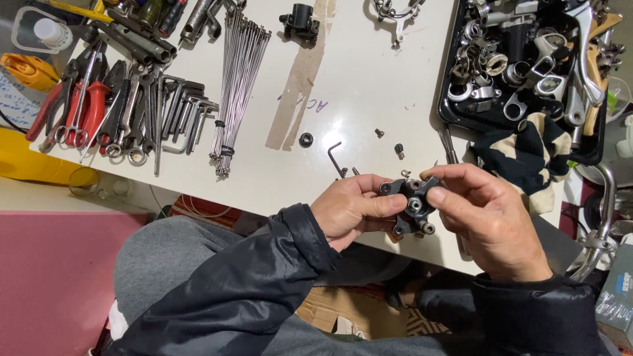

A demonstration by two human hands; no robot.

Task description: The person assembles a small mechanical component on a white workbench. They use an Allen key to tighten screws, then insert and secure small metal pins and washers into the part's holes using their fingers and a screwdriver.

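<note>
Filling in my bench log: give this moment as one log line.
left hand: holds small black metal part | right hand: fingertips on part | below: white table

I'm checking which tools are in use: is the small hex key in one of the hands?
No, the small hex key lies on the white table, while both hands grip a dark metal part.
</note>
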